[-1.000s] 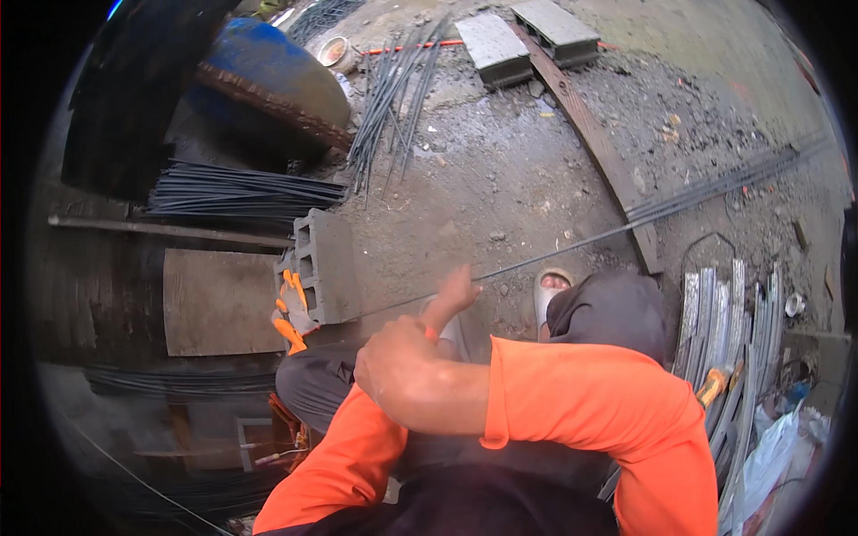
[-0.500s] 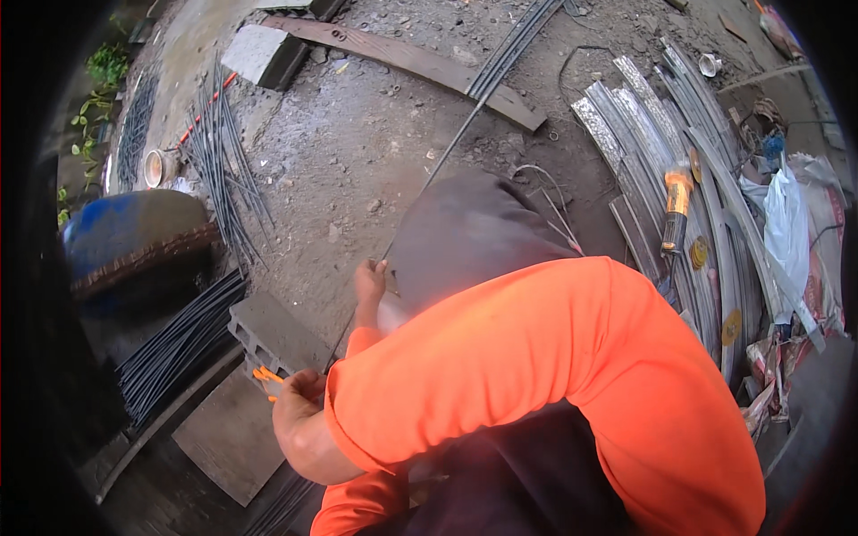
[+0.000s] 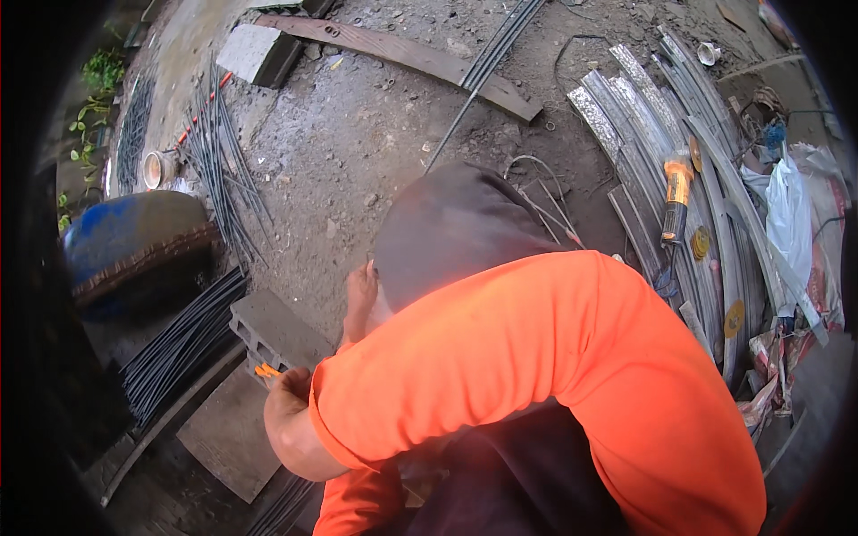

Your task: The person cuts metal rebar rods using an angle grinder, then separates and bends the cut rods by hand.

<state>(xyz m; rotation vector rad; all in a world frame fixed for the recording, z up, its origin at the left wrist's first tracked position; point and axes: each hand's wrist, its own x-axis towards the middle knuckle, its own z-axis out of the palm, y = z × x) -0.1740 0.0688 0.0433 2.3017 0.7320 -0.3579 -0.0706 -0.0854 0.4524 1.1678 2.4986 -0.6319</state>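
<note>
My right arm, in an orange sleeve, crosses the middle from the lower right. Its hand (image 3: 295, 422) is closed on an orange-handled tool (image 3: 267, 370) beside a hollow concrete block (image 3: 279, 327); the tool's working end is hidden. Beyond that forearm, my left hand (image 3: 360, 295) shows only in part, its fingers closed where a thin steel rod (image 3: 443, 144) runs down behind dark grey cloth (image 3: 458, 228). The sleeve and cloth hide most of the rod near both hands.
A wooden plank (image 3: 402, 60) lies ahead under several rods. To the right are metal channels (image 3: 639, 152), a yellow-and-black power tool (image 3: 677, 202) and plastic bags (image 3: 788, 228). At left stand a blue drum (image 3: 134, 234), thin rod bundles (image 3: 183, 344) and a flat board (image 3: 231, 438).
Both my hands have shifted slightly left, and the grey cloth has moved left too. Less of the orange-handled tool and of the rod near my left hand shows now.
</note>
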